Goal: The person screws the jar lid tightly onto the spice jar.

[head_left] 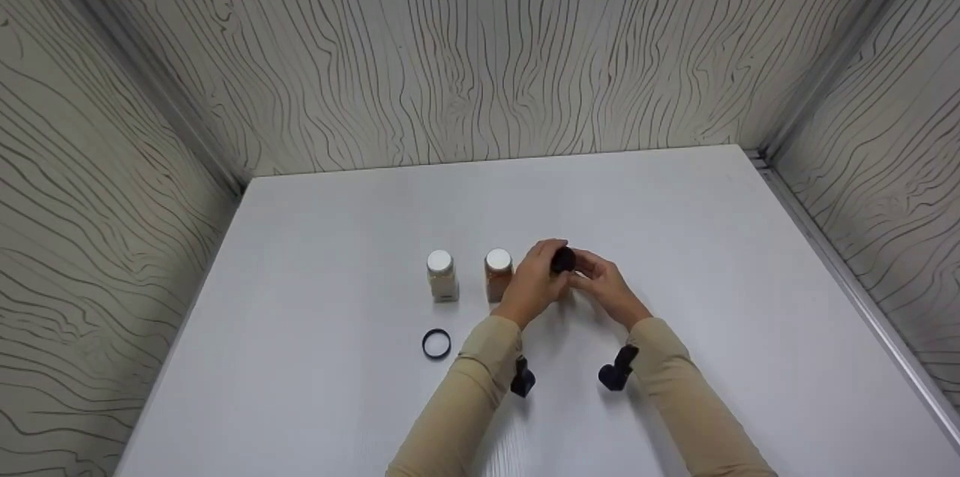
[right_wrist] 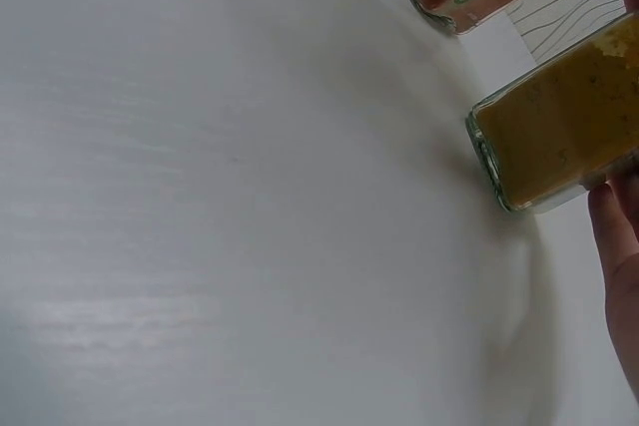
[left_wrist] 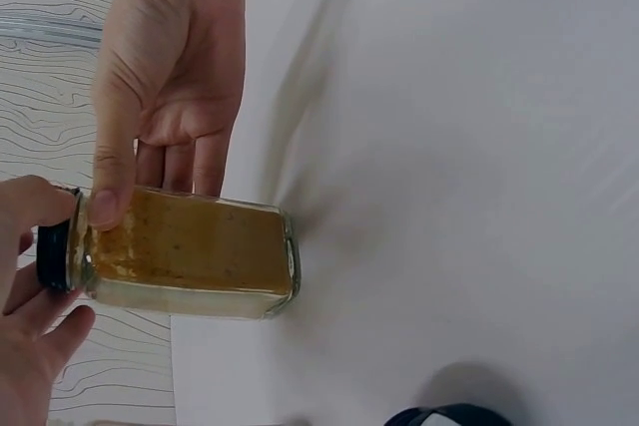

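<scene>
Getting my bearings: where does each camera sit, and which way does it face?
Head: worn on the head, facing forward and down; shows both forearms, left hand and right hand.
Left wrist: on that wrist, facing the brownish jar; both hands show.
Right wrist: on that wrist, facing the table; right hand partly shows.
Both wrist views share the jar.

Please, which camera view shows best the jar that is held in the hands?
The left wrist view: it shows the jar nearly whole, with its black cap. The head view shows mainly the cap, the body mostly hidden; the right wrist view shows only the lower body.
</scene>
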Tool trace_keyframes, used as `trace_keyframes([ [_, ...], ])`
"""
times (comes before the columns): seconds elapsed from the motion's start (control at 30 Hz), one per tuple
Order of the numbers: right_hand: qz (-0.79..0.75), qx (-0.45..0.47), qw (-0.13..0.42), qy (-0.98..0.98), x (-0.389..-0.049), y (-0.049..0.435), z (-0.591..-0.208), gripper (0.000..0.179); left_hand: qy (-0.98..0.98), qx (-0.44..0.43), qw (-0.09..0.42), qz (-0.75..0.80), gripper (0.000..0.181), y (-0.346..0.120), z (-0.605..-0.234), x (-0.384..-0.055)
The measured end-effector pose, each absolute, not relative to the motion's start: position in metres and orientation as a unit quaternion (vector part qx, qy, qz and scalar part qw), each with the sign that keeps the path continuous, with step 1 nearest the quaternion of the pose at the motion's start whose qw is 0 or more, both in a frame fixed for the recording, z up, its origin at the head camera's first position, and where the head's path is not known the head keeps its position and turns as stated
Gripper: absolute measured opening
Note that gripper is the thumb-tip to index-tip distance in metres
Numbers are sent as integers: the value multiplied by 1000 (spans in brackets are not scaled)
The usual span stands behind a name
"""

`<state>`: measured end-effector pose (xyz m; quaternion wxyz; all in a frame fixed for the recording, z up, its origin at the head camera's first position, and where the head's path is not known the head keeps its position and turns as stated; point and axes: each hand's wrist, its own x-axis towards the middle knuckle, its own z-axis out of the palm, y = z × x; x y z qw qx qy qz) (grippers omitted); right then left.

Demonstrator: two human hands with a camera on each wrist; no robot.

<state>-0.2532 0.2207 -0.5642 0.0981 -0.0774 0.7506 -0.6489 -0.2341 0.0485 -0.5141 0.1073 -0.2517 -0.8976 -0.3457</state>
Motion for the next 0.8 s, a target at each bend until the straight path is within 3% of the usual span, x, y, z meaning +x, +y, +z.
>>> trace_keyframes([
  [0.8, -639, -82, 84, 760, -251, 220, -564, 58, -893, -256, 120, -349, 46, 49, -515, -234],
])
